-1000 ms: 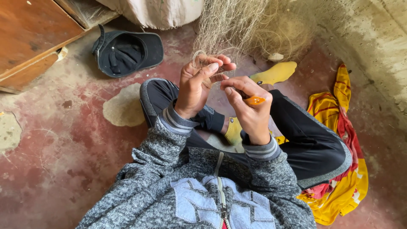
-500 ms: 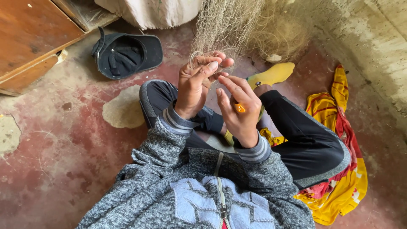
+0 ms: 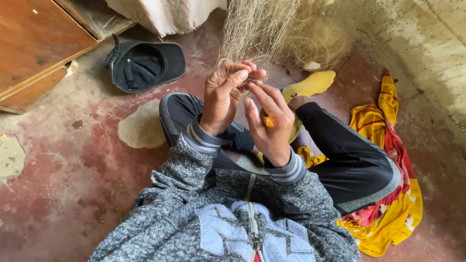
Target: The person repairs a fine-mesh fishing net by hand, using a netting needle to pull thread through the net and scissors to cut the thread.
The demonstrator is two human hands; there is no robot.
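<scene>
Head view is showing the left hand (image 3: pixel 221 99) pinching net (image 3: pixel 252 34) strands hanging just above it, while the right hand (image 3: pixel 272 123), directly below, is gripping an orange tool (image 3: pixel 267 121), fingers reaching upward.

No packages, labels, signs or screens show anywhere in this view of the floor and hands.
</scene>
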